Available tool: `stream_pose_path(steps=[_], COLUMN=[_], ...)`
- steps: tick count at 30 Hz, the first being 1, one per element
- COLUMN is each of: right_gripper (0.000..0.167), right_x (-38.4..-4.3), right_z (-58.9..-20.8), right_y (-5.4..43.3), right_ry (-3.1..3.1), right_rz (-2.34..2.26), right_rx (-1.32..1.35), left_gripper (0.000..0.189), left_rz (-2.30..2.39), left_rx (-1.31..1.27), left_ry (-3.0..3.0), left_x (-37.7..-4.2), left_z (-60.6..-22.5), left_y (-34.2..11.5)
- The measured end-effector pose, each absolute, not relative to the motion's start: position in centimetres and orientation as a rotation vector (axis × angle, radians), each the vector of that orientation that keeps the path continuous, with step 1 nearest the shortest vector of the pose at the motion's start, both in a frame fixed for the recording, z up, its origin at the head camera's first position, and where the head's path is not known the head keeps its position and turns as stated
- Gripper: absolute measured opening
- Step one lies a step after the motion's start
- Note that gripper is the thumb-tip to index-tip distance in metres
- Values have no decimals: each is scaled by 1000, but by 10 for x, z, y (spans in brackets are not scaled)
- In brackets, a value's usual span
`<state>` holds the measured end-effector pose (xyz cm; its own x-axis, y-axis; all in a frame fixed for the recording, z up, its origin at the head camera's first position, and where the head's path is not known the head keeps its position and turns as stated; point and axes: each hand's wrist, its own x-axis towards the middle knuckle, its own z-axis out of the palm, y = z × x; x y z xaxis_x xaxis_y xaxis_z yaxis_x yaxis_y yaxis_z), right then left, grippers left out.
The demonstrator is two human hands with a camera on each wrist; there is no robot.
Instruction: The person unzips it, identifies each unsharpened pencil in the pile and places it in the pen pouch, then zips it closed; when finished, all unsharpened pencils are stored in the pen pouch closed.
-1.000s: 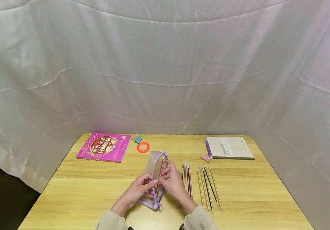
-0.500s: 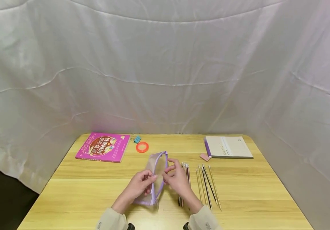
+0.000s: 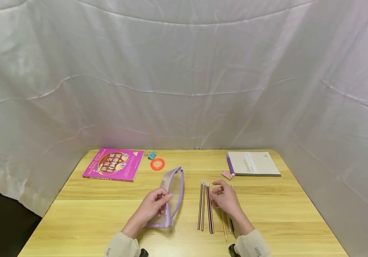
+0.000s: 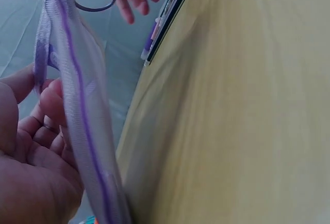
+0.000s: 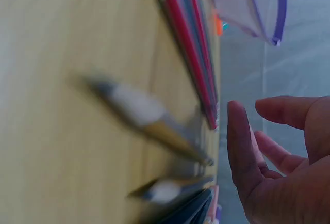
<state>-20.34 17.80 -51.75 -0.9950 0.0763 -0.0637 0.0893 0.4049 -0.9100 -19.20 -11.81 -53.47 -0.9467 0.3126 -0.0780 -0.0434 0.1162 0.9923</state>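
Observation:
My left hand (image 3: 154, 205) pinches the near side of a see-through mesh pencil pouch (image 3: 175, 189) with purple zipper edging. The pouch stands with its mouth spread toward the right; in the left wrist view the thumb and fingers grip the purple edge (image 4: 62, 12). My right hand (image 3: 227, 198) hovers over the pencils with nothing in it, thumb and fingertips apart in the right wrist view. Left of it lie several dark red striped pencils (image 3: 202, 210) in a loose row. Beneath it are gold pencils (image 3: 224, 230) and black ones, partly hidden by the hand and wrist.
A pink book (image 3: 116, 166) lies at the back left, beside a teal binder clip (image 3: 152, 155) and an orange-red tape ring (image 3: 152, 166). At the back right are a white notebook (image 3: 254, 164) with a purple spine and a pink eraser (image 3: 227, 175). Grey curtains enclose the table (image 3: 107, 207).
A dark red pencil held at the pouch mouth a second ago has gone from the right hand. That hand has moved right, from the pouch to above the pencils. The left hand keeps its grip.

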Motion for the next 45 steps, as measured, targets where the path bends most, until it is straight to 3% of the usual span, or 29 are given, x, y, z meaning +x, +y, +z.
stream_pose_path(steps=[6,21,45], right_gripper=[40,57,69], right_x=[-204,-206,-216], right_z=[-523,-525,-522], right_y=[184,183,180], right_ry=[2692,2861,2876], right_rz=[-1572,-1171,-1102], right_rx=[89,-76,-70], left_gripper=[32,37,37], left_rz=[1935,1955,1949], left_rx=[242,278,301], left_ry=[2114,2027,1994], left_x=[-192,-192,-194], left_z=[-538,-550,-555], left_y=[-118,-121,-123])
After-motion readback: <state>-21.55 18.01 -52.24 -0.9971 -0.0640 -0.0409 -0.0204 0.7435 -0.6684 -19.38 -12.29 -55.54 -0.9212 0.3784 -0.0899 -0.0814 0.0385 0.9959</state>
